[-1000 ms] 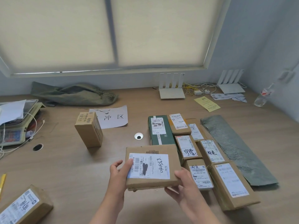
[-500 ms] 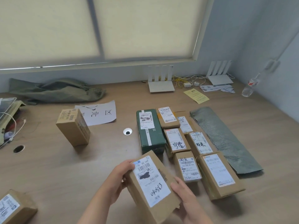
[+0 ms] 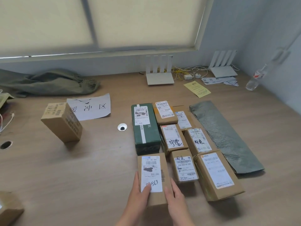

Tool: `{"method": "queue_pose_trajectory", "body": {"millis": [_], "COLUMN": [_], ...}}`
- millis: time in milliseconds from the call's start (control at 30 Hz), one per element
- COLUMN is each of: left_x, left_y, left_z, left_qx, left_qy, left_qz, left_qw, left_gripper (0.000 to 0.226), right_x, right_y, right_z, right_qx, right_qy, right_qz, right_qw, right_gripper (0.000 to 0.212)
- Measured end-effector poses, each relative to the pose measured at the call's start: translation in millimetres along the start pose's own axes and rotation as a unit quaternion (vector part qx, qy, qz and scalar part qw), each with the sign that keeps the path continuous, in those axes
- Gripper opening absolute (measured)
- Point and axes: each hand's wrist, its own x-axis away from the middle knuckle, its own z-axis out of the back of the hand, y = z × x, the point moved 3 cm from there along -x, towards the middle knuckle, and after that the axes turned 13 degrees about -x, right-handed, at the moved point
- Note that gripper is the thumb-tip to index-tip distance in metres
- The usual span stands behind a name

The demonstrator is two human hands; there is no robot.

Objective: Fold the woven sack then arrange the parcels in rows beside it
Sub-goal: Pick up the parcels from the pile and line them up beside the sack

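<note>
- The brown parcel (image 3: 152, 175) lies flat on the table (image 3: 81, 176), label up. Its long axis runs away from the person, and its far end points at the window.
- Its far end sits just short of the green box (image 3: 145, 128), in line with it, so the two make the left-hand column of the rows.
- Just to its right lies a smaller labelled parcel (image 3: 184, 167), then a larger parcel (image 3: 216, 173). More parcels lie in the rows behind them.
- The folded sack (image 3: 223, 136) lies flat as a long grey-green strip on the right of the rows, slanting away along the same general line.
- The left hand (image 3: 140, 191) clasps the near left corner of the brown parcel, with the thumb over the label and the fingers down the side.
- The right hand (image 3: 175, 194) clasps the near right edge, with the fingers laid along the side wall.
- The near end of the parcel sits between the two hands, and the rest reaches forward beyond them.
- The table is pale wood with a round cable hole (image 3: 122, 127).
- A separate cardboard box (image 3: 62, 122) stands on end, well to the left, beside a paper sign (image 3: 91, 108).
- At the back, under a window with its blinds (image 3: 130, 22) drawn, lie a crumpled green bag (image 3: 48, 82), two white routers (image 3: 159, 77) and loose cables.
- A water bottle (image 3: 255, 79) is in the right corner.
</note>
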Motion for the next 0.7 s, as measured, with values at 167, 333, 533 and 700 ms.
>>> {"method": "queue_pose_trajectory", "body": {"millis": [167,333,533,700], "left_x": [-18.3,-31.0,-37.5,-42.2], "left_y": [-1.1,6.9,11.2,10.2], "left_z": [-5.3,-11.5,-18.0,-17.8], "left_qx": [-0.017,-0.023,-0.033,-0.033], "left_qy": [0.025,0.06,0.071,0.064], "left_qz": [-0.011,-0.016,-0.031,-0.036], "left_qw": [0.999,0.998,0.996,0.997], "left_gripper": [0.053,0.052,0.053,0.052], "right_x": [-21.7,-37.9,-36.5,-35.9], "right_y": [-1.2,-2.2,-18.6,-19.8], "right_z": [-4.4,-4.2,-4.1,-5.6], "right_qx": [0.077,0.106,0.192,0.218], "right_qy": [-0.016,-0.011,0.011,0.034], "right_qz": [0.013,0.019,0.069,0.103], "right_qw": [0.997,0.994,0.979,0.97], "right_gripper": [0.051,0.063,0.067,0.066]}}
